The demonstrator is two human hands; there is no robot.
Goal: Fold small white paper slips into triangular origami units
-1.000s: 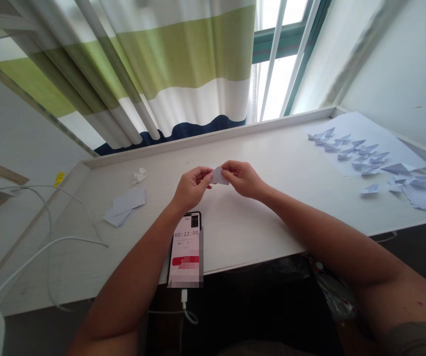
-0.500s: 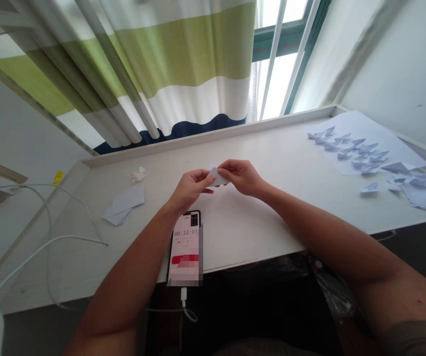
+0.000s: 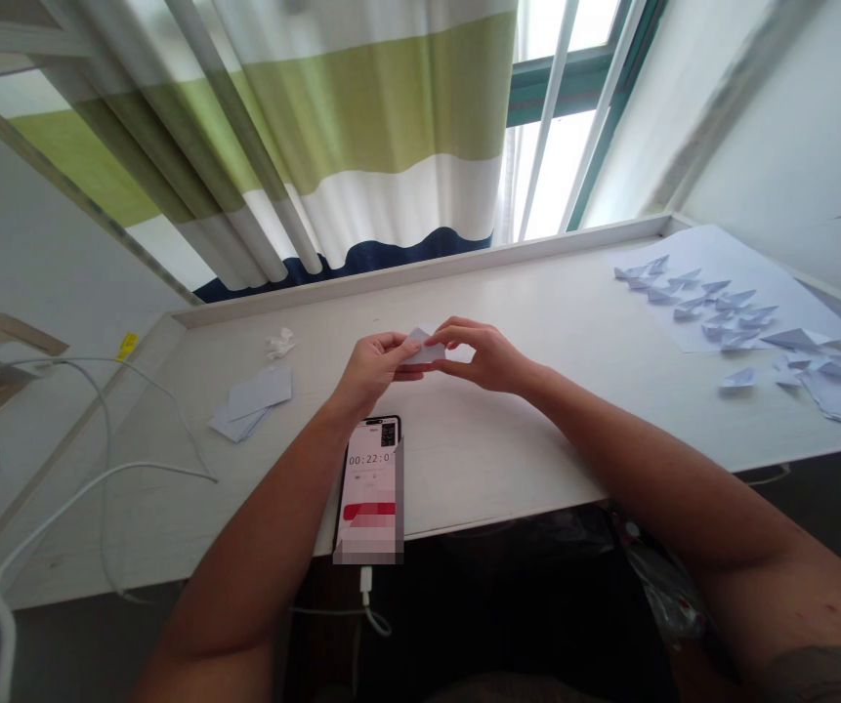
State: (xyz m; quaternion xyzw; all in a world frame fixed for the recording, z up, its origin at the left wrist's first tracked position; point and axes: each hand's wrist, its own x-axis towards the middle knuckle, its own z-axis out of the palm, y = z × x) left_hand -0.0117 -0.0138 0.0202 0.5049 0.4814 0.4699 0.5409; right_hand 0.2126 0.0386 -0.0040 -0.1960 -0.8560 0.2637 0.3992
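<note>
**White paper held up by two hands**

White paper [image 3: 429, 355], small and with a pointed top, is held just over the tabletop [image 3: 508, 459], between its near and far edges. For neat work, the paper should be kept steady by one hand while its edges are lined up by the other. Soft pressure is best, so that the thin paper is not bent the wrong way.

The paper's left side is pinched by the left hand [image 3: 372, 366], with the thumb on top and the other fingers behind and below. The right hand [image 3: 489, 359] is partly open, with a gap seen between its bent first finger and thumb. Their tips are set at the paper's right side, but whether it is gripped there cannot be told.

Folded paper boats [image 3: 738, 379] are spread near the tabletop's right edge. A phone [image 3: 370, 488] is placed at the near edge.
</note>
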